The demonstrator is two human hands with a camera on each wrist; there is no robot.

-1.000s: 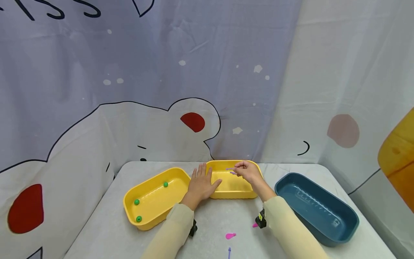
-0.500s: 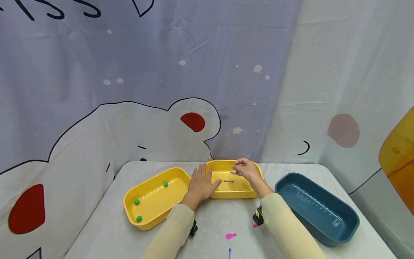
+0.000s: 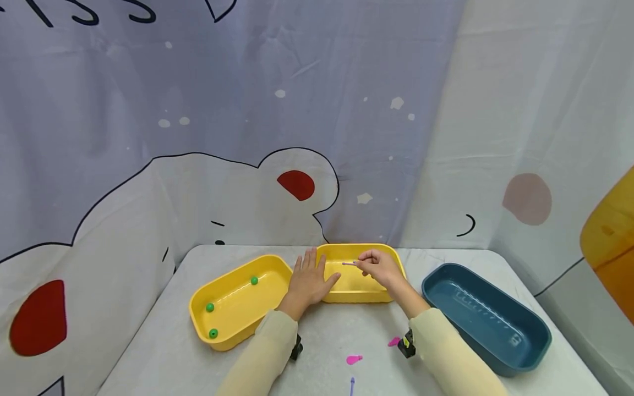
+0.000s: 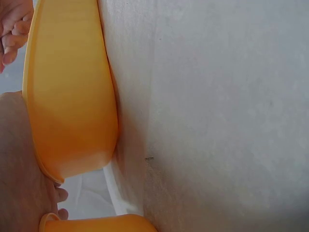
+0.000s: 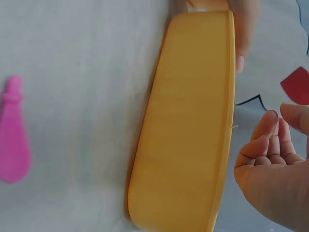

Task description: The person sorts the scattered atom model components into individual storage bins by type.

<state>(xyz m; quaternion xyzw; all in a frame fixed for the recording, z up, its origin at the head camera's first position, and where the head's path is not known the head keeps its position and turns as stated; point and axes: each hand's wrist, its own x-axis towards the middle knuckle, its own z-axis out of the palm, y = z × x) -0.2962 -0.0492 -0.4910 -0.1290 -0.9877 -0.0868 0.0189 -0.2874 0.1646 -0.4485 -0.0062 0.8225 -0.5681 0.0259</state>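
My left hand (image 3: pixel 308 279) lies with fingers straight and spread over the left rim of the middle yellow tray (image 3: pixel 356 297). A bit of a second yellow tray (image 4: pixel 104 224) shows below it in the left wrist view. Inside the middle tray, my right hand (image 3: pixel 378 268) has its fingers curled and seems to pinch a thin purple stick (image 3: pixel 349 264), which juts out to the left of the fingertips. In the right wrist view the right hand (image 5: pixel 275 159) is beside the tray's rim; its grip on the stick is hidden there.
The left yellow tray (image 3: pixel 198 289) holds green beads (image 3: pixel 210 307). A dark blue tray (image 3: pixel 482 319) stands on the right. On the white table lie a pink bulb-shaped piece (image 3: pixel 354 359), another pink piece (image 3: pixel 393 341) beside the right wrist, and a purple stick with a knobbed end (image 3: pixel 352 385).
Half a second ago two purple sticks showed in the middle tray below the right hand; now one shows at its fingertips. The right hand has moved slightly, and the left hand stays put.
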